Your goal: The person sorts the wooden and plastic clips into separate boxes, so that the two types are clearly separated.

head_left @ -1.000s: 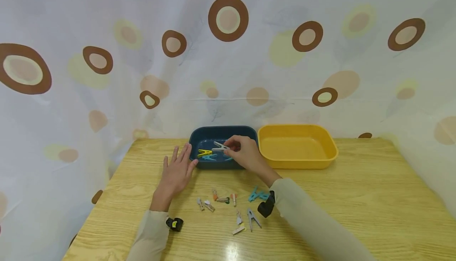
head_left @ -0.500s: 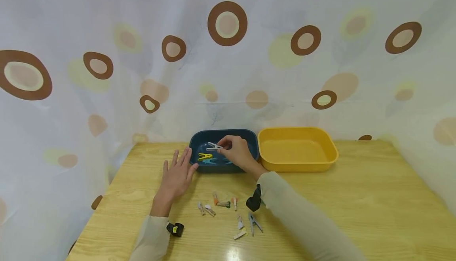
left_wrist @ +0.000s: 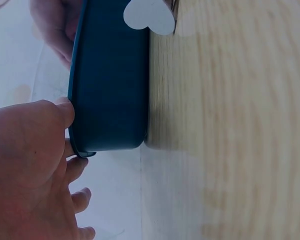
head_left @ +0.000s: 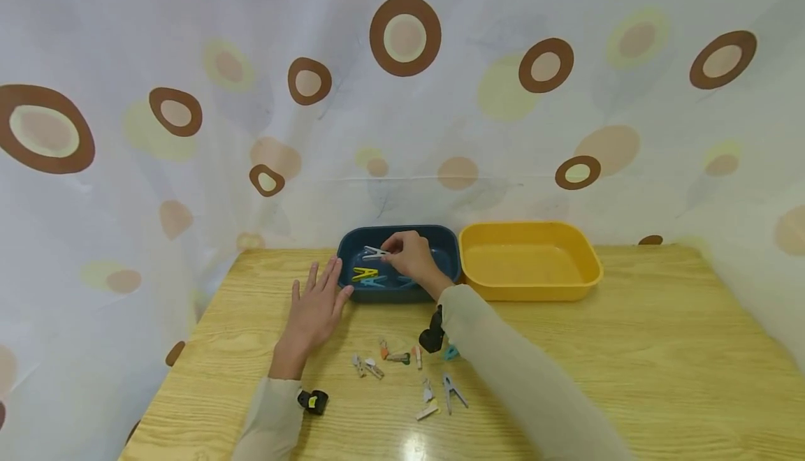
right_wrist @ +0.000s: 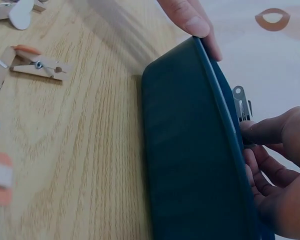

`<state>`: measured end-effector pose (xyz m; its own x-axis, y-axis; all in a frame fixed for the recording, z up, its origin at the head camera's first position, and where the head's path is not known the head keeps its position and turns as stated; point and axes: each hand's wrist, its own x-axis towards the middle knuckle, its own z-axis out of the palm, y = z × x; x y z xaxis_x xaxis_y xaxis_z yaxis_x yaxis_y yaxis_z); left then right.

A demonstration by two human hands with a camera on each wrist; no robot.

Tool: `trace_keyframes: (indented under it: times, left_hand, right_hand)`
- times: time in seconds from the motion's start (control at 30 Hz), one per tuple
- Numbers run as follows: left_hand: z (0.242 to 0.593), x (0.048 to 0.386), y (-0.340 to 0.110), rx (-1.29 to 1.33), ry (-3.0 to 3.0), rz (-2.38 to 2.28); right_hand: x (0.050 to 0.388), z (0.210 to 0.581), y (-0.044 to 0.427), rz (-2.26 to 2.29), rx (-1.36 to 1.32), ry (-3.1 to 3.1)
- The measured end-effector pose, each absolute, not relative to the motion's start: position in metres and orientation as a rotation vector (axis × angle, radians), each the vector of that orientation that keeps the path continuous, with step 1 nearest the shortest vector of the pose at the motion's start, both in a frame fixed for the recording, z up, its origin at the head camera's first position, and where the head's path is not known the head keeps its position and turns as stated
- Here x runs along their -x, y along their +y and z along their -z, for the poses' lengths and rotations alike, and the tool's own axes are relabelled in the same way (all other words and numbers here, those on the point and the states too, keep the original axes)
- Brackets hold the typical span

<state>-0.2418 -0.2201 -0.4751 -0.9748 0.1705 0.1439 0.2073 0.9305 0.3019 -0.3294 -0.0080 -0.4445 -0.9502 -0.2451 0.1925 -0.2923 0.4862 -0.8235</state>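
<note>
Dotty white backdrop [head_left: 402,126] up top, wood-grain surface [head_left: 660,328] across the bottom. Right hand [head_left: 410,257] has a pale clip [head_left: 374,253] pinched over the navy tray [head_left: 391,295], just below and left of centre. Left hand [head_left: 314,313] has straight, spread fingers touching that tray's left end. Yellow clip [head_left: 365,274] lies inside; small wooden pegs [head_left: 428,412] are scattered lower middle.

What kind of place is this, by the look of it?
Probably a simple indoor tabletop work area, though I can't tell which room. A wood-grain table stands before a spotted backdrop, with a dark blue tray and a yellow tray side by side on it.
</note>
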Motion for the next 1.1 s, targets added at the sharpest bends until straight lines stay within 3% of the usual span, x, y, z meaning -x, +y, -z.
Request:
trace_keyframes:
  times: [1.1]
  left_hand:
    - [0.473, 0.237, -0.208, 0.299, -2.963, 0.479]
  right_hand:
    - [0.342, 0.451, -0.024, -1.463, -0.405, -2.802]
